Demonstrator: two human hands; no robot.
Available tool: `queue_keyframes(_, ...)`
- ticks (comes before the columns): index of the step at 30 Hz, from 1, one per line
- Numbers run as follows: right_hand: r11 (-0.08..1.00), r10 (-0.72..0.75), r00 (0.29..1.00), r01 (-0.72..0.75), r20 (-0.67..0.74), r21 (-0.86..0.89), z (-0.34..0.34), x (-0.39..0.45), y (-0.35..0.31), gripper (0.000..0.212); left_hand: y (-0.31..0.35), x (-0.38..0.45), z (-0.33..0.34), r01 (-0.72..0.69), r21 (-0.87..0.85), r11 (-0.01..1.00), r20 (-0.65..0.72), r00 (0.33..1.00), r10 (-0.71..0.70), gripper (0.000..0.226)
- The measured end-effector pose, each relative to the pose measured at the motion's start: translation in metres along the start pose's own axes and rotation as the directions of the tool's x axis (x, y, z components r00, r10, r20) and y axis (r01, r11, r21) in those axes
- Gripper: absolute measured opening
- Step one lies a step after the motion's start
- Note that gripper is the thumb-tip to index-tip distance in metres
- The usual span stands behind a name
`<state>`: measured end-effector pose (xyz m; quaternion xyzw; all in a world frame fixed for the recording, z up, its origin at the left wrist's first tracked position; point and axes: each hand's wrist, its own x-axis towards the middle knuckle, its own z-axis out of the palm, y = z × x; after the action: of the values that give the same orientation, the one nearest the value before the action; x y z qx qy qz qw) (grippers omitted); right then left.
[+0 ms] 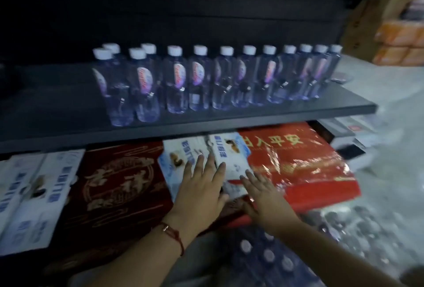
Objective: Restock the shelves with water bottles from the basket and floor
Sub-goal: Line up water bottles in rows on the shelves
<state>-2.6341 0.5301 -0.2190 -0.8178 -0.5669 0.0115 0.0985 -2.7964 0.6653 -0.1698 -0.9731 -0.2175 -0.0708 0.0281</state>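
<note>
Several clear water bottles (174, 80) with white caps stand in a row on the dark shelf (252, 115); two pairs at the left stand two deep. Below the shelf, my left hand (202, 185) lies flat with fingers spread on white-blue packets (229, 156). My right hand (263, 197) reaches forward beside it, fingers straight, over the edge of a red wrapped pack (309, 165). Neither hand holds a bottle. More bottles (266, 257) with pale caps show in a pack low down between my forearms.
A dark red box (119, 185) with gold lettering and white cartons (34, 195) fill the lower shelf at the left. Wrapped bottles (367, 229) lie on the floor at the right. Cardboard and orange boxes (399, 34) are stacked at the far right.
</note>
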Motion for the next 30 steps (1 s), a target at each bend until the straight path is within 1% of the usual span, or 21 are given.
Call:
queue_keyframes(2, 0.998, 0.056, 0.993, -0.052, 0.101, -0.044, 0.011, -0.031, 0.019, 0.076, 0.031, 0.002, 0.012, -0.052, 0.016, 0.998, 0.058, 0.997, 0.051, 0.075)
queue_keyframes(4, 0.991, 0.113, 0.976, -0.098, 0.185, -0.088, 0.023, -0.063, 0.037, 0.080, 0.062, 0.001, 0.031, -0.150, 0.038, 0.988, 0.098, 0.984, 0.146, 0.076)
queue_keyframes(6, 0.981, 0.185, 0.946, -0.161, 0.265, -0.111, 0.037, -0.095, 0.052, 0.081, 0.088, -0.004, 0.055, -0.268, 0.067, 0.961, 0.185, 0.950, 0.252, 0.078)
queue_keyframes(9, 0.969, 0.245, 0.902, -0.222, 0.355, -0.105, 0.063, -0.139, 0.071, 0.097, 0.116, -0.011, 0.093, -0.408, 0.106, 0.907, 0.282, 0.887, 0.366, 0.076)
queue_keyframes(13, 0.957, 0.291, 0.853, -0.263, 0.434, -0.125, 0.095, -0.163, 0.089, 0.095, 0.143, -0.007, 0.138, -0.433, 0.067, 0.899, 0.376, 0.845, 0.379, 0.069)
queue_keyframes(16, 0.947, 0.320, 0.849, -0.303, 0.421, -0.110, 0.116, -0.159, 0.092, 0.088, 0.159, -0.002, 0.171, -0.467, 0.063, 0.882, 0.451, 0.802, 0.392, 0.065)
queue_keyframes(19, 0.925, 0.370, 0.824, -0.370, 0.430, -0.087, 0.136, -0.154, 0.090, 0.079, 0.170, 0.003, 0.202, -0.524, 0.115, 0.844, 0.515, 0.758, 0.400, 0.059)
queue_keyframes(21, 0.918, 0.384, 0.812, -0.385, 0.439, -0.090, 0.151, -0.155, 0.089, 0.079, 0.175, 0.008, 0.226, -0.580, 0.138, 0.803, 0.501, 0.740, 0.449, 0.050)
queue_keyframes(24, 0.911, 0.396, 0.834, -0.408, 0.384, -0.054, 0.174, -0.158, 0.093, 0.082, 0.179, 0.011, 0.247, -0.561, 0.088, 0.823, 0.415, 0.772, 0.482, 0.054)
queue_keyframes(25, 0.912, 0.400, 0.838, -0.406, 0.371, -0.064, 0.180, -0.158, 0.095, 0.080, 0.180, 0.013, 0.250, -0.556, 0.078, 0.827, 0.393, 0.780, 0.487, 0.047)
queue_keyframes(27, 0.911, 0.410, 0.862, -0.405, 0.298, -0.082, 0.185, -0.153, 0.098, 0.063, 0.182, 0.019, 0.254, -0.547, 0.075, 0.834, 0.364, 0.794, 0.488, 0.024)
queue_keyframes(28, 0.911, 0.412, 0.874, -0.399, 0.258, -0.104, 0.182, -0.148, 0.098, 0.052, 0.182, 0.021, 0.260, -0.527, 0.067, 0.847, 0.354, 0.806, 0.473, 0.027)
queue_keyframes(29, 0.908, 0.419, 0.872, -0.403, 0.252, -0.113, 0.177, -0.145, 0.098, 0.042, 0.183, 0.021, 0.261, -0.508, 0.044, 0.860, 0.376, 0.806, 0.457, 0.031)
queue_keyframes(30, 0.910, 0.413, 0.865, -0.401, 0.285, -0.101, 0.171, -0.143, 0.099, 0.034, 0.183, 0.020, 0.258, -0.487, 0.024, 0.873, 0.390, 0.809, 0.440, 0.031)
